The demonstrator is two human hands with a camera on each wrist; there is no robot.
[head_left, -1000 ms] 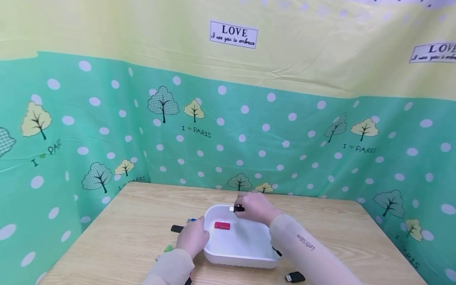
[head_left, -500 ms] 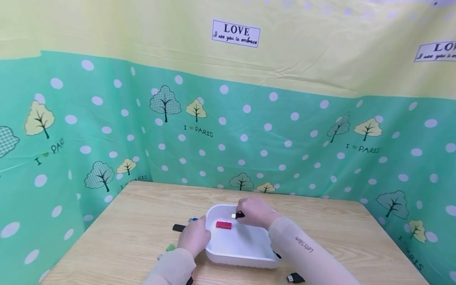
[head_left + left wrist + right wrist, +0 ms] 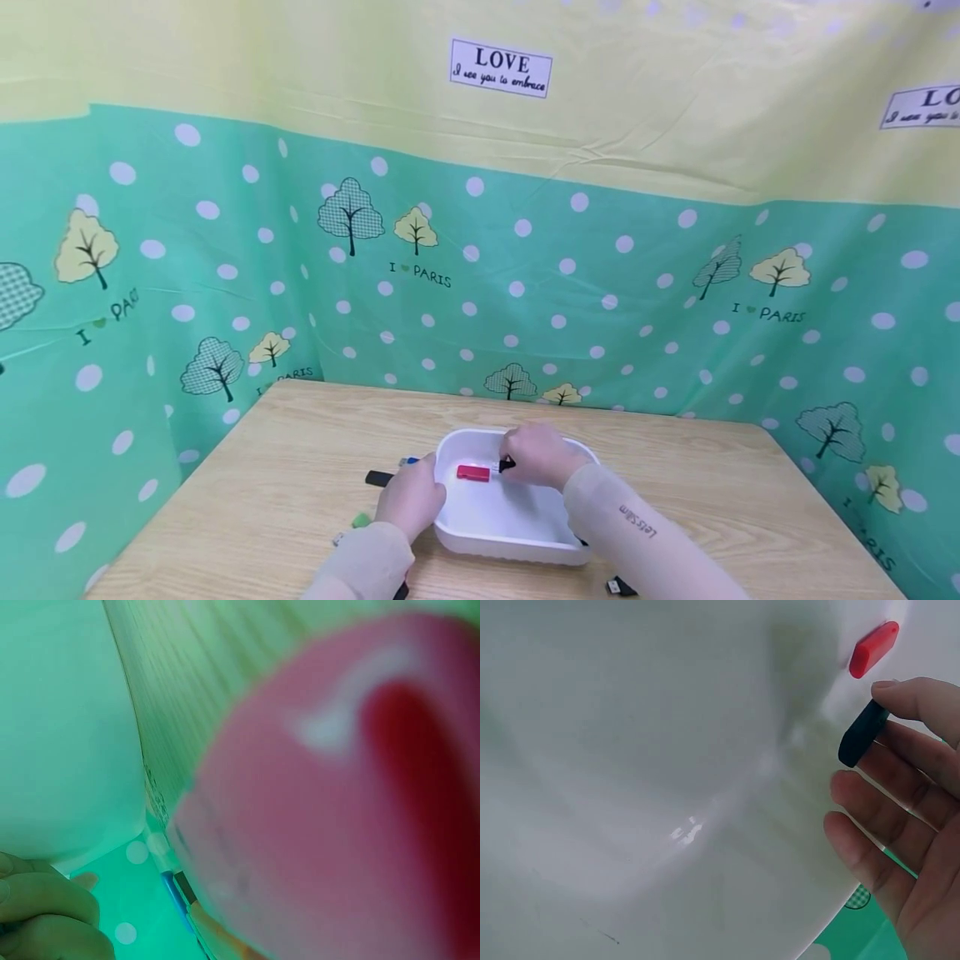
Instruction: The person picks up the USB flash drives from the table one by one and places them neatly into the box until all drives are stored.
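A white plastic basin [image 3: 510, 550] stands on the table, and my left hand [image 3: 411, 500] grips its left rim. Inside lies a red USB stick [image 3: 473, 473], flat on the floor of the basin. My right hand [image 3: 538, 454] reaches low inside near the back wall, pinching a black USB stick [image 3: 864, 735] between thumb and fingers. Its metal plug points left, close to the red stick in the head view. A sliver of something black [image 3: 584, 542] shows inside the right corner, mostly behind my sleeve. A large blurred pink shape [image 3: 315, 825] fills much of the left wrist view.
Left of the basin on the wooden table [image 3: 300, 450] lie a blue USB stick [image 3: 408, 461], a black one [image 3: 378, 478] and a green one [image 3: 362, 520]. Another black stick [image 3: 621, 587] lies right of the basin's front. A patterned curtain [image 3: 465, 275] hangs behind the table.
My right hand has lowered the black USB stick from the back rim into the basin, nearer the red stick. My left hand keeps its hold on the rim.
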